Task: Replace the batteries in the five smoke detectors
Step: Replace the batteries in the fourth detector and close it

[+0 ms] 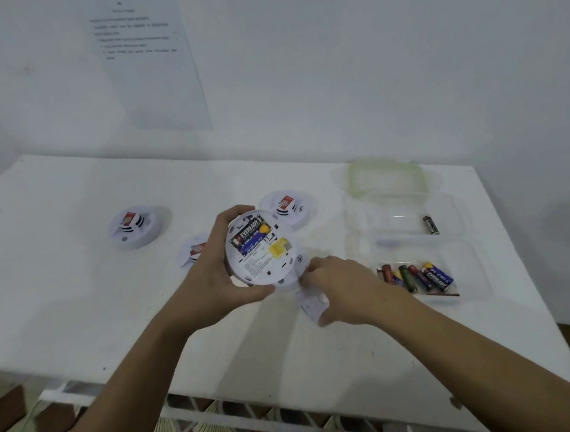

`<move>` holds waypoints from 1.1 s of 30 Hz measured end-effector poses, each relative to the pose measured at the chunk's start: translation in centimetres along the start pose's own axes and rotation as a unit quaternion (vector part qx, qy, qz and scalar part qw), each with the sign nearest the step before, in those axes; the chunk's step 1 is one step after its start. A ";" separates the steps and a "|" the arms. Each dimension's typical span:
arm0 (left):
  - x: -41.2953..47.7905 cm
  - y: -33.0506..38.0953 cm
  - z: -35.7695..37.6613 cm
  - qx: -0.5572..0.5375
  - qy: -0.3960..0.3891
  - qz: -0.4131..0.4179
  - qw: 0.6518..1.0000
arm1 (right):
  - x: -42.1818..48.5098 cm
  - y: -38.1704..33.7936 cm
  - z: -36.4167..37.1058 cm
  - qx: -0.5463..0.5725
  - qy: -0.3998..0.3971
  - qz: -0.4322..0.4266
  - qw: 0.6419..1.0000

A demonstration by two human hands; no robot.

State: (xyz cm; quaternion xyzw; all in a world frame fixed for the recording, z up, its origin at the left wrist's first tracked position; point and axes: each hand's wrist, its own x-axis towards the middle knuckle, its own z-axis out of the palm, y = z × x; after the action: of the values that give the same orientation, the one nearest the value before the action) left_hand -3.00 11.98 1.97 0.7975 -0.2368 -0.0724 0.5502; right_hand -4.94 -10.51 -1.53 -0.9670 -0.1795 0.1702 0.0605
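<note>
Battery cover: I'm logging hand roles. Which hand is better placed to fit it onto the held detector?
Right, likely. The right hand lies over the cover on the table, while the left hand grips the detector, its batteries showing.

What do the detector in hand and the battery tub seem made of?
Detector in the left hand: probably hard white plastic, judging by its smooth moulded back and faint sheen. Battery tub: clear, glossy plastic by the look, since the table shows through its walls.

White table carries smoke detectors, two clear tubs, a green-rimmed lid.
</note>
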 end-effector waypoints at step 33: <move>4.7 2.7 1.4 -0.021 0.048 0.061 0.997 | 0.4 -2.3 -7.1 0.206 0.452 -0.038 0.867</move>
State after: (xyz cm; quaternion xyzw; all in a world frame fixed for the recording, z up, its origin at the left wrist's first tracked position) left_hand -0.23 7.93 4.60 0.7722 -0.2568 -0.0057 0.5812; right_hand -2.87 -8.57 5.35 -0.8960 -0.1293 -0.2552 0.3397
